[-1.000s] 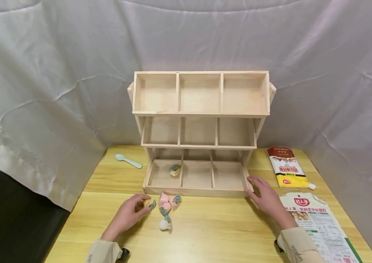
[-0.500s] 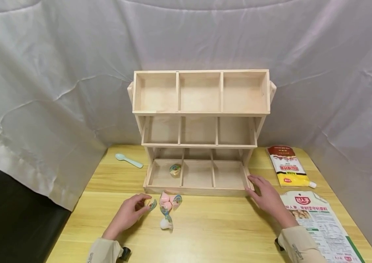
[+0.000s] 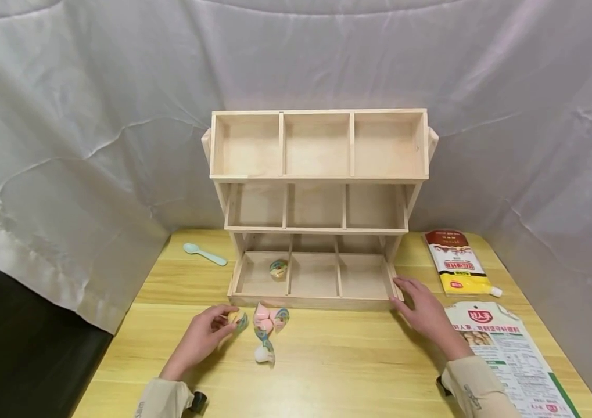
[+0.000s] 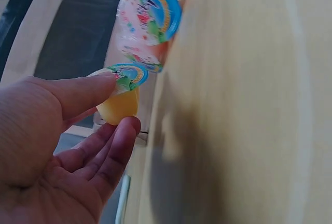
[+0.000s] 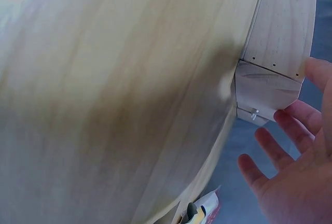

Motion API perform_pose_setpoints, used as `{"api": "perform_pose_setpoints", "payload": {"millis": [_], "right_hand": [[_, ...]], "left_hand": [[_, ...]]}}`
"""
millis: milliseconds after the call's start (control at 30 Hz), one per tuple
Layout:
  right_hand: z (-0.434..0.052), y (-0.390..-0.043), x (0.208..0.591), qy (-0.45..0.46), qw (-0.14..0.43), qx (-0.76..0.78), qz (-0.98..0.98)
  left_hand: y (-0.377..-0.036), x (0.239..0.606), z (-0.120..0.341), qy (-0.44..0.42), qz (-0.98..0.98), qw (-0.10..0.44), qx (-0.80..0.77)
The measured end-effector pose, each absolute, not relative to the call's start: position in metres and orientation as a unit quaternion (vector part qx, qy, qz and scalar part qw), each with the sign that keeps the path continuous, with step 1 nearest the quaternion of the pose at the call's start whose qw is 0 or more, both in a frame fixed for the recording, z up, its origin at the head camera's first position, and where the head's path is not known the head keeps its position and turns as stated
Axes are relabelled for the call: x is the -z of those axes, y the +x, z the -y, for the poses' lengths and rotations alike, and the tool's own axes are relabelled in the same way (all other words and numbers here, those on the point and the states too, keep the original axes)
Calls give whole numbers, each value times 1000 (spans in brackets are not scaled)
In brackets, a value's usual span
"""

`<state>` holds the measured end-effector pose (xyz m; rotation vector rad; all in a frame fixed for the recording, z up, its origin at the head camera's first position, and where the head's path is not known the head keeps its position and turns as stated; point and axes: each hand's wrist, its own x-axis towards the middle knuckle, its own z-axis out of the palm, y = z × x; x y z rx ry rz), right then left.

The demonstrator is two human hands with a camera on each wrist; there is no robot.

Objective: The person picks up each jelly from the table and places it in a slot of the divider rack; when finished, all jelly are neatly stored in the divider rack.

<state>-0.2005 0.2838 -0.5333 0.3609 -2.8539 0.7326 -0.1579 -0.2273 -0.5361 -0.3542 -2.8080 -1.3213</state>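
The left hand (image 3: 203, 338) pinches a small yellow jelly cup (image 4: 119, 102) between thumb and fingers, near the table's (image 3: 337, 360) front edge. The cup looks light, soft-walled and slick, so hold its sides below the foil lid. More jelly cups (image 3: 266, 325) lie just beside it. The right hand (image 3: 423, 310), fingers spread, touches the wooden rack's (image 3: 319, 180) lower right corner. Open table lies in front.
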Motion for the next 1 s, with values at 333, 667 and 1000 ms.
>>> {"api": "perform_pose_setpoints", "payload": {"millis": [333,667,1000], "right_hand": [[-283,-201,532,118,79,-248,958],[-283,-203,529,114,72,-249,959],[-284,-201,533,113,70,-248,960]], "left_hand": [[-162,516,224,-119,882,12,457],[-172,507,215,-118,856,15,504],[-186,505,202,-97,836,-2,539]]}}
